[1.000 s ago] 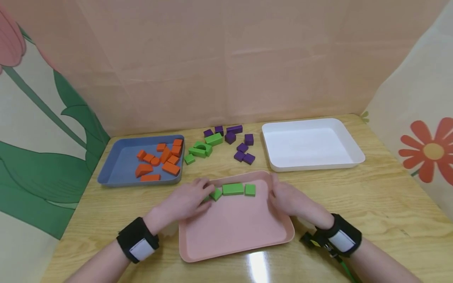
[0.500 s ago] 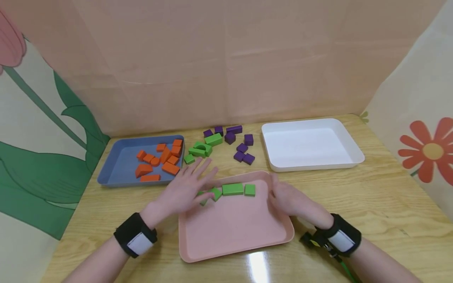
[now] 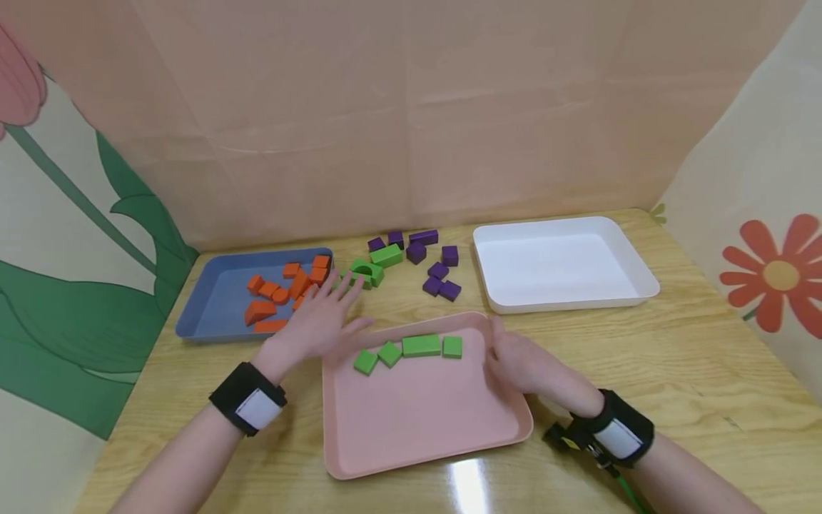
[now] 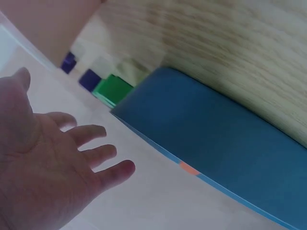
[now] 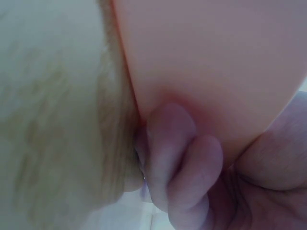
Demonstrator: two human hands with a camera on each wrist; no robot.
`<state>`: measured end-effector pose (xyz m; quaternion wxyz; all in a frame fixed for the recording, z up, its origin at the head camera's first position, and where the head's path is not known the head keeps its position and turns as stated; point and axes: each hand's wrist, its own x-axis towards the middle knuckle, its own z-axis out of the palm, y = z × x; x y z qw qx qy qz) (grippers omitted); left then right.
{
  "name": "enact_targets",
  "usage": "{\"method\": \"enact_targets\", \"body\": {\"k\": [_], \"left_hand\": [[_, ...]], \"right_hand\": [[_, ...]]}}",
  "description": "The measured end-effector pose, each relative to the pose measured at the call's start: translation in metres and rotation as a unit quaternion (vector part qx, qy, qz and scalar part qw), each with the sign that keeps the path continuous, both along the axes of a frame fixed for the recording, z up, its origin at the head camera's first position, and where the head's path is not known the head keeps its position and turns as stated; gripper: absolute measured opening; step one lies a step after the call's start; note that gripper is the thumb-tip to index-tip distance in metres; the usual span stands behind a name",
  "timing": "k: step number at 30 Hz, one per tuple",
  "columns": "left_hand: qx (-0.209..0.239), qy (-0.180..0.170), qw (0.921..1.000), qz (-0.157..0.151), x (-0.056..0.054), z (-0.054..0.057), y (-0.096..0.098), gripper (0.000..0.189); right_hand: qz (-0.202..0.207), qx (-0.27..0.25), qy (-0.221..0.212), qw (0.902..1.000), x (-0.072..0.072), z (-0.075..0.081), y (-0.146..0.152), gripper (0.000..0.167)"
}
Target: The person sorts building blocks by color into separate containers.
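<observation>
Fingers spread, my left hand hovers over the gap between the blue tray and the pink tray, holding nothing. Its fingertips overlap the green arch block and partly hide the green blocks there. In the left wrist view the palm faces the blue tray's outer wall. My right hand grips the pink tray's right rim. Its curled fingers press the tray's outer wall in the right wrist view, the thumb over the rim. Along the tray's far side lie a green rectangular block and several green cubes.
Orange blocks lie in the blue tray. Several purple blocks and another green block are on the table near the back wall. A white tray stands at the back right.
My left hand has withdrawn from the green cubes at the pink tray's left end, spreading its fingers and moving left and away toward the loose green blocks. The right hand stays put.
</observation>
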<state>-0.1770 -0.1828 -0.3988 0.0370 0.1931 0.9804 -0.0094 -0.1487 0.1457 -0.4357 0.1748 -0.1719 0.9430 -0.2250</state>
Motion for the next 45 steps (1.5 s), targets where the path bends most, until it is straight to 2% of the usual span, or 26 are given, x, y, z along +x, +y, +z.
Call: {"method": "enact_targets", "body": {"k": [6,10,15,22,28,31,34,37,40,43,45], "left_hand": [[-0.016,-0.018,0.9995,0.02,-0.011,-0.001,-0.004,0.083],[-0.021,-0.024,0.9991,0.028,-0.018,-0.002,-0.005,0.081],[-0.038,-0.014,0.9985,0.037,-0.024,-0.003,-0.005,0.076],[-0.065,-0.002,0.9972,0.039,-0.03,-0.006,-0.001,0.065],[-0.097,0.04,0.9944,0.017,-0.033,-0.012,0.001,0.047],[-0.115,0.08,0.9902,-0.005,-0.034,-0.019,0.001,0.04],[-0.118,0.101,0.9876,-0.022,-0.035,-0.022,0.002,0.038],[-0.087,0.091,0.9917,-0.027,-0.033,-0.019,0.004,0.044],[-0.018,0.065,0.9975,-0.022,-0.029,-0.013,0.008,0.045],[0.059,0.042,0.997,-0.025,-0.023,-0.007,0.012,0.035],[0.089,0.031,0.995,-0.033,-0.018,-0.002,0.016,0.033]], "right_hand": [[0.004,0.003,0.011,0.9999,0.0,0.0,0.0,0.042],[-0.004,-0.002,-0.001,1.0,0.001,0.0,0.0,0.04],[-0.01,-0.003,-0.009,0.9999,0.001,0.0,-0.001,0.038],[0.004,0.007,0.007,0.9999,0.0,0.0,-0.001,0.041],[0.012,0.014,0.025,0.9995,0.001,-0.001,-0.001,0.039],[0.007,0.011,0.017,0.9998,0.0,-0.001,-0.001,0.04],[0.003,0.008,0.01,0.9999,0.0,0.0,-0.001,0.041],[-0.001,0.002,-0.001,1.0,0.0,0.0,-0.001,0.042],[-0.006,-0.003,-0.009,0.9999,0.001,0.0,0.0,0.042],[-0.005,-0.006,-0.006,1.0,0.001,0.0,0.0,0.041],[-0.004,-0.004,0.001,1.0,0.001,0.0,0.0,0.043]]}}
